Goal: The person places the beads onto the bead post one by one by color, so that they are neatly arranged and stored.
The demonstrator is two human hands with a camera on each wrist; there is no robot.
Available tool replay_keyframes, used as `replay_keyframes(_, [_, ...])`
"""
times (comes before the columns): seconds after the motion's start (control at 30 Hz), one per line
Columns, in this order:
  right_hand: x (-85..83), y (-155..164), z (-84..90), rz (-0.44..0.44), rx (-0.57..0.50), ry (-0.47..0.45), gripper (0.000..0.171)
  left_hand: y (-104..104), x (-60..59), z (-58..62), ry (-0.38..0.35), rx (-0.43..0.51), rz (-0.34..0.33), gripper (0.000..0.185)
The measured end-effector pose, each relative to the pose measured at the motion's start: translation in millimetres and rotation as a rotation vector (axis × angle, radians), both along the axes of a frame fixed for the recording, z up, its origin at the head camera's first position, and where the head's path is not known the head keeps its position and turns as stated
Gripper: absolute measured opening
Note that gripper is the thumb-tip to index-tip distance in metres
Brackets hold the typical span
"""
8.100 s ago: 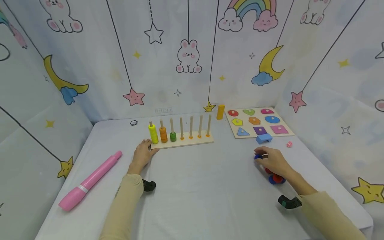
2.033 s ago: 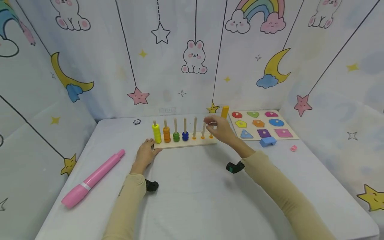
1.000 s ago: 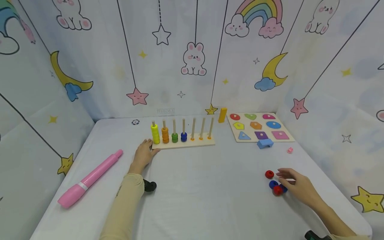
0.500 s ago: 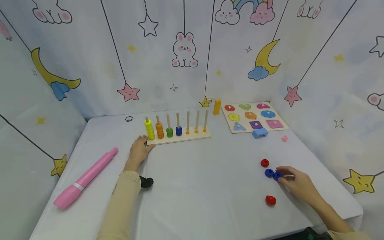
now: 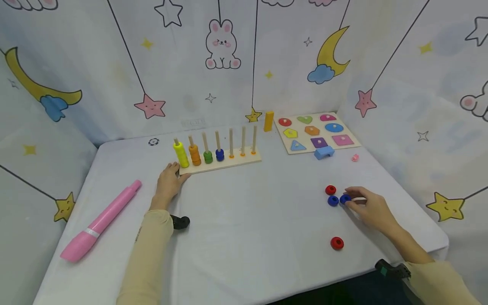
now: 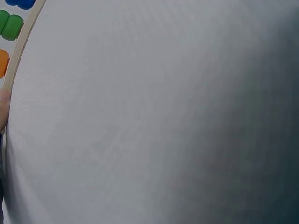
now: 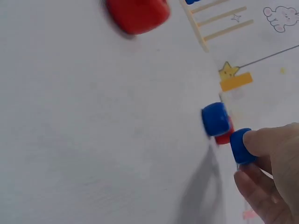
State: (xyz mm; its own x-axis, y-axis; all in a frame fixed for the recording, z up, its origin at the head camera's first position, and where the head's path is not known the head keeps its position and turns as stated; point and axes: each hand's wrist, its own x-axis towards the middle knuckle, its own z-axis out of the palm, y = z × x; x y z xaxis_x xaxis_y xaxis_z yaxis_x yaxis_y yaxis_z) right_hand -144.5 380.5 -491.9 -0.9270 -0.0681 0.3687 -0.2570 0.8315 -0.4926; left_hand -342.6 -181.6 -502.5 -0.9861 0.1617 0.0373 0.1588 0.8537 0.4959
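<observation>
My right hand pinches a blue bead between thumb and fingers, at the right of the table in the head view. Close beside it lie another blue bead and a red bead. A second red bead lies apart, nearer the front edge. My left hand grips the left end of a wooden peg board, thumb along its front edge. Yellow, orange, green and blue beads sit on the four left pegs, fewer toward the right; the other pegs are bare. The left wrist view catches only the thumb and the board's edge.
A shape puzzle board lies at the back right, with a blue arch block at its front and a small pink piece nearby. An upright yellow block stands behind. A pink baton-like object lies at left.
Blue beads have gone onto the fourth peg. My right hand came back from the pegs to the loose beads and pinched a blue one; one red bead rolled frontward. My left hand stays put.
</observation>
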Motion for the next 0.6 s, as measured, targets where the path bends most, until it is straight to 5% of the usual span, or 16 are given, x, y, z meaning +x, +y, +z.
replay_keyframes(0.23, [-45.2,-25,33.7,0.047,-0.056,0.079,0.037,-7,2.0,2.5,-0.004,0.01,0.017,0.069])
replay_keyframes(0.6, [-154.0,-164,59.4,0.397,-0.217,0.104,0.034,-2,2.5,-1.3,-0.005,0.004,0.021,0.068])
